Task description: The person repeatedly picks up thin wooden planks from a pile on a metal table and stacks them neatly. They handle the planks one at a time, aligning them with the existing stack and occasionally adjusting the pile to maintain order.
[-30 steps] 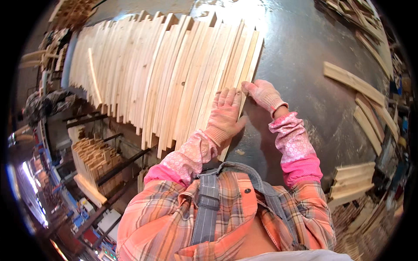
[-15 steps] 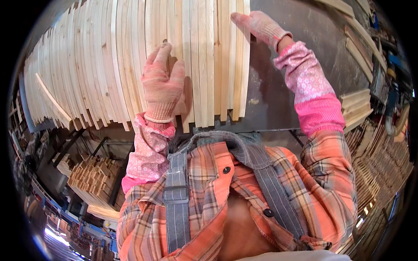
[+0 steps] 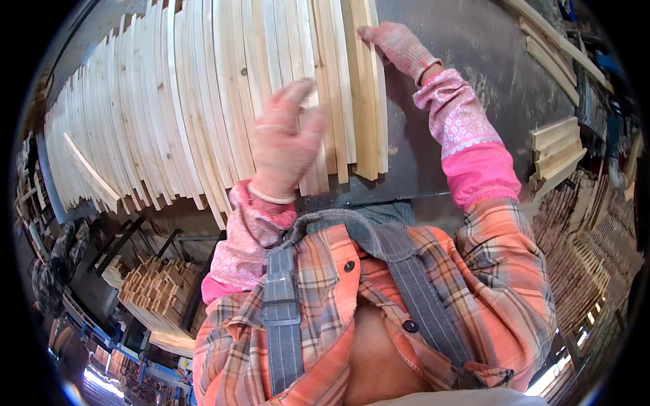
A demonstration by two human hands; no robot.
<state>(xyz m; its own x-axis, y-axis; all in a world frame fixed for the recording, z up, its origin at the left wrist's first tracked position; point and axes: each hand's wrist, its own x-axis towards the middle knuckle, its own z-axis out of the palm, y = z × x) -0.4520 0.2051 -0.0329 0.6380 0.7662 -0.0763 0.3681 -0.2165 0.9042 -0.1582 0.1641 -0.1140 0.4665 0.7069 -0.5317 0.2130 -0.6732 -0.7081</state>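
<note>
Pale wooden strips lie side by side in a wide row on a dark table. My left hand, in a worn pinkish knit glove, is over the strips right of the row's middle. Its thumb and fingers are apart, somewhat blurred, and nothing shows between them. At the row's right end my right hand, gloved alike, grips the far part of the outermost wooden strip. Its fingertips lie over the top and its thumb sits by the right side. Just left of it, a yellower strip shows a wider face.
The dark tabletop extends right of the row. A short loose piece lies across the strips at far left. A few stacked pieces rest at the right edge, longer boards beyond. Below left stands a stack of blocks.
My left hand has moved right across the strips. The strips at the right end have shifted, with a gap between two of them closing up. My right hand stays at the row's end.
</note>
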